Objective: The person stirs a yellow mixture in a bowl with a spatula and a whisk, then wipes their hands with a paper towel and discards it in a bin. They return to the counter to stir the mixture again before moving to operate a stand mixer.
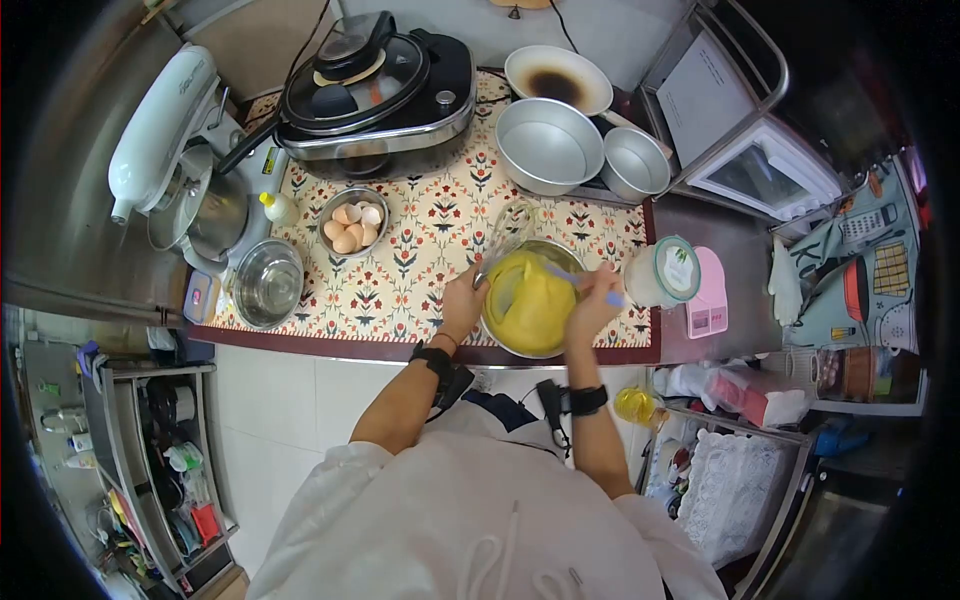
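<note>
A metal bowl [487, 330] of thick yellow batter [535, 312] stands near the counter's front edge. At its left rim, my left hand [463, 303] is closed on the handle of a wire whisk [514, 222]. The whisk's wires point away from me, above the bowl's far left side. My right hand [594, 303] grips a spatula [613, 299] with a pale purple handle at the bowl's right side. The spatula's far end reaches into the batter, and its blade is hard to make out.
Left are a bowl of eggshells [352, 222], an empty metal bowl [268, 283], a small yellow-capped bottle [280, 208] and a stand mixer [165, 130]. An electric griddle [380, 140] and cake tins [550, 145] stand behind. A lidded jar [662, 272] and pink scale [708, 295] sit right.
</note>
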`<state>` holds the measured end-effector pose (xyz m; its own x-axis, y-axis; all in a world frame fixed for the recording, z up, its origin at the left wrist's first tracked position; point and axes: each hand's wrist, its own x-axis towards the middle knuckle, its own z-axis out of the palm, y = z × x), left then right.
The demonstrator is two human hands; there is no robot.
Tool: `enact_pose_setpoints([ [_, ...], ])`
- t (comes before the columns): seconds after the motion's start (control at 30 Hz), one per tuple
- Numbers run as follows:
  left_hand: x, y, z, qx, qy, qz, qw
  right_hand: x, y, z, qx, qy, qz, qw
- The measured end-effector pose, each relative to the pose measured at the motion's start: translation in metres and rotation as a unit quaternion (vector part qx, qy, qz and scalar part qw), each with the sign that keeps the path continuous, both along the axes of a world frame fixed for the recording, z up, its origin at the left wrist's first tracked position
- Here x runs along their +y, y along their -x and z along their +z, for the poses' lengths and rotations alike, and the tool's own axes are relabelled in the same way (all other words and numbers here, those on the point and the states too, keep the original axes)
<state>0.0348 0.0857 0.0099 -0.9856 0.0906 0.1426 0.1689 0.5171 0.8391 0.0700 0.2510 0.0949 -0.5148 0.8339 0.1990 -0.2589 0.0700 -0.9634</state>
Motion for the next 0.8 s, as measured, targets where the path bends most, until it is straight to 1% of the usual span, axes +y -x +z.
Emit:
enact_pose_setpoints([
  [0.03,-0.001,0.0,0.0,-0.008,0.002,-0.002,1.0,-0.017,-0.005,-0.005,-0.009,-0.015,0.037,0.999],
  [0.07,-0.002,0.001,-0.001,0.007,-0.004,0.001,1.0,-0.035,-0.015,-0.01,-0.018,-0.028,0.073,0.997],
  [0.13,-0.001,0.0,-0.005,0.036,-0.017,0.001,0.999,-0.059,-0.038,-0.009,-0.047,-0.064,0.2,0.977],
  [0.23,0.002,0.0,-0.005,0.007,-0.023,0.016,1.0,-0.048,-0.058,0.01,-0.09,-0.172,0.367,0.91],
  [0.33,0.0,0.0,-0.009,0.021,-0.007,0.016,1.0,-0.01,-0.053,0.028,-0.11,-0.192,0.441,0.87],
  [0.4,0.0,-0.002,-0.004,-0.005,-0.005,0.01,1.0,0.012,-0.038,0.055,-0.135,-0.004,0.412,0.901],
  [0.5,-0.001,-0.001,0.002,-0.013,-0.003,0.013,1.0,0.022,-0.019,0.062,0.03,0.076,0.335,0.939],
  [0.53,0.0,-0.001,0.001,-0.013,-0.003,0.012,1.0,0.019,-0.017,0.051,0.034,0.019,0.288,0.957],
  [0.6,0.002,0.0,-0.004,0.007,-0.015,0.014,1.0,0.005,-0.011,0.008,0.039,-0.098,0.191,0.976],
  [0.67,0.001,0.001,-0.004,0.008,-0.011,0.015,1.0,-0.007,-0.037,-0.01,0.019,-0.021,0.267,0.963],
  [0.73,0.0,-0.002,0.0,-0.011,0.004,0.017,1.0,-0.008,-0.065,-0.012,-0.011,0.046,0.35,0.935],
  [0.77,0.0,-0.005,-0.002,0.002,-0.001,0.017,1.0,0.006,-0.066,-0.011,-0.034,0.033,0.329,0.943],
  [0.8,0.0,-0.003,-0.004,0.019,-0.009,0.017,1.0,0.019,-0.061,0.004,-0.028,0.078,0.338,0.938],
])
